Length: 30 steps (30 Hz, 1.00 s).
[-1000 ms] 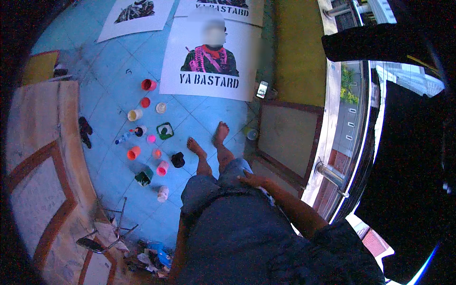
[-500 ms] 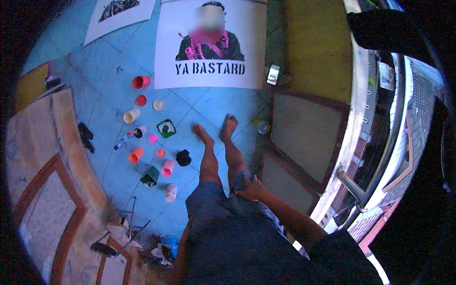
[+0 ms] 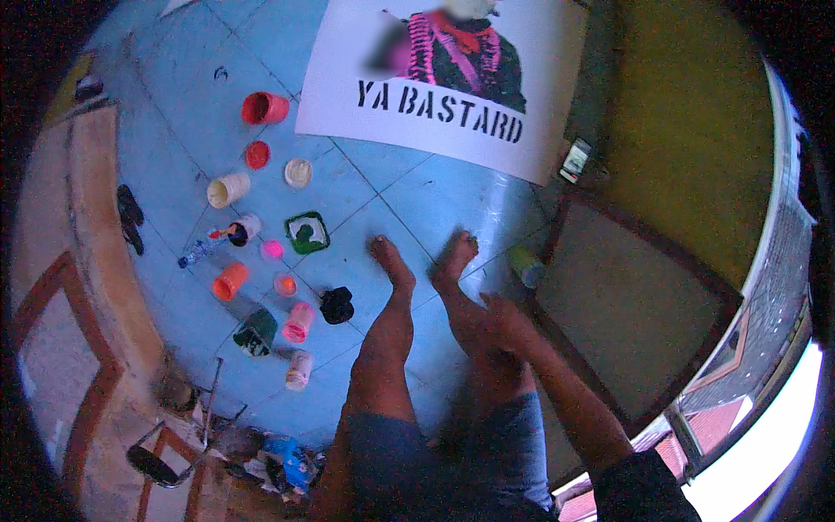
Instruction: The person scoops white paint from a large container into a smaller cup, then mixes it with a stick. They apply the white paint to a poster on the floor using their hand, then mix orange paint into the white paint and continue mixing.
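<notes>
My right hand (image 3: 509,326) reaches down over my right knee and shin, fingers stretched out, with nothing seen in it. Part of my left arm (image 3: 329,474) shows at the lower edge beside my thigh; its hand is out of sight. Beyond my bare feet lies a large white sheet (image 3: 339,113) with a stencilled figure in black, pink and red above black lettering. Nearest to my right hand on that side is a small clear cup (image 3: 526,268) on the floor.
Left of my feet stand paint pots: red (image 3: 277,109), cream (image 3: 228,190), orange (image 3: 230,282), dark green (image 3: 255,333) and pink (image 3: 298,323). A green-rimmed tray (image 3: 309,233), a clear bottle (image 3: 202,250) and a black crumpled thing (image 3: 337,305) lie among them. A phone (image 3: 575,160) rests by the sheet.
My right hand has moved from the hem of my shorts down to my knee and shin. My view has dropped closer to the floor and shifted.
</notes>
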Available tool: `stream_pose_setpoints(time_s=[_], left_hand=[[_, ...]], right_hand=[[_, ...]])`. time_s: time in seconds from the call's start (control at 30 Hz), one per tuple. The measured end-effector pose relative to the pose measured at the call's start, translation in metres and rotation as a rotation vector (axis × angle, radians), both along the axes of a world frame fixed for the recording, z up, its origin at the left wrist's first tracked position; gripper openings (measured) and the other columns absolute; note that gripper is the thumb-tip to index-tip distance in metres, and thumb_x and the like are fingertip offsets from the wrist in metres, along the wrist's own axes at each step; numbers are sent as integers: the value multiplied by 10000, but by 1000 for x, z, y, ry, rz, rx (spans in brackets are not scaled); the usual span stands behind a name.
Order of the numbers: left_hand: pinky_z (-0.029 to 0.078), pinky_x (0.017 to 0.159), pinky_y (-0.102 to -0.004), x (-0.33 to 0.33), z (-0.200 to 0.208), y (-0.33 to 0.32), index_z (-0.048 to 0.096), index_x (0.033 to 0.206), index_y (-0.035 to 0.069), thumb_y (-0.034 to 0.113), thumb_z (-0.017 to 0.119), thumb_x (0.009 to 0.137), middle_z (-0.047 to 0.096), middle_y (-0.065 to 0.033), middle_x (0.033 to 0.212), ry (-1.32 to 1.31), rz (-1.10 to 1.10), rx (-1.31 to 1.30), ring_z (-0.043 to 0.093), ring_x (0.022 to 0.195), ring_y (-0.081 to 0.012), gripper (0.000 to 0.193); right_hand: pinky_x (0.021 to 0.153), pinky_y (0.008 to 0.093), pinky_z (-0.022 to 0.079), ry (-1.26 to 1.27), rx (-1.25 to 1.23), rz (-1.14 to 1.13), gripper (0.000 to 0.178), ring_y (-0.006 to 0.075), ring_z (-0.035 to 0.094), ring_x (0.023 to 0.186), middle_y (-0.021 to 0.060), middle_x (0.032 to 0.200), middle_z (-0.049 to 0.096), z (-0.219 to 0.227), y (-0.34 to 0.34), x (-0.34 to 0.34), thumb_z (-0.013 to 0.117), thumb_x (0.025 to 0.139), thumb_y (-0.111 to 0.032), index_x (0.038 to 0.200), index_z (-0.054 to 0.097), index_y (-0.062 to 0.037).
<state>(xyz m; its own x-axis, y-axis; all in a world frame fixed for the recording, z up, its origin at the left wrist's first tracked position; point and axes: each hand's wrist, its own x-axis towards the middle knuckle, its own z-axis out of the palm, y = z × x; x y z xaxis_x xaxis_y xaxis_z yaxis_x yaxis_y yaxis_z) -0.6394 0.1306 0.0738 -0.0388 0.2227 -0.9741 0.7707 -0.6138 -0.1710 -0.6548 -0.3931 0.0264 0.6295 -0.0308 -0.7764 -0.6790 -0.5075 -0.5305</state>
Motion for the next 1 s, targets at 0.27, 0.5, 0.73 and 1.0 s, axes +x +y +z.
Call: stream_pose_setpoints(time_s=[0.27, 0.5, 0.73, 1.0], left_hand=[[410, 985, -450, -6, -171, 16, 355, 1406, 58, 381, 648, 897, 433, -242, 1361, -78, 148, 26, 461, 1223, -330, 671], [400, 1018, -462, -13, -297, 48, 325, 1440, 63, 396, 653, 896, 408, -258, 1410, -247, 300, 208, 443, 1273, -345, 718], [406, 1019, -467, -20, -360, 77, 262, 1471, 75, 420, 649, 891, 346, -284, 1445, -527, 69, 438, 414, 1303, -347, 778], [408, 1016, -461, -8, -424, 75, 272, 1463, 72, 406, 647, 890, 356, -272, 1436, -565, 122, 496, 419, 1296, -341, 761]], right_hand=[[940, 456, 474, 13, -53, 268, 515, 365, 593, 1102, 190, 1223, 610, -129, -20, 170, 643, 886, -319, 1321, 508, -77], [838, 384, 505, -242, 80, 545, 190, 277, 650, 953, 81, 1227, 638, -211, -2, 276, 663, 876, -226, 913, 675, -41], [712, 365, 510, -195, 127, 745, 261, 216, 657, 744, 117, 806, 678, -222, 40, 378, 701, 847, -225, 1031, 636, -53], [660, 364, 512, -102, 71, 1178, 219, 207, 660, 712, 102, 763, 667, -181, 96, 454, 710, 833, -264, 884, 655, -57]])
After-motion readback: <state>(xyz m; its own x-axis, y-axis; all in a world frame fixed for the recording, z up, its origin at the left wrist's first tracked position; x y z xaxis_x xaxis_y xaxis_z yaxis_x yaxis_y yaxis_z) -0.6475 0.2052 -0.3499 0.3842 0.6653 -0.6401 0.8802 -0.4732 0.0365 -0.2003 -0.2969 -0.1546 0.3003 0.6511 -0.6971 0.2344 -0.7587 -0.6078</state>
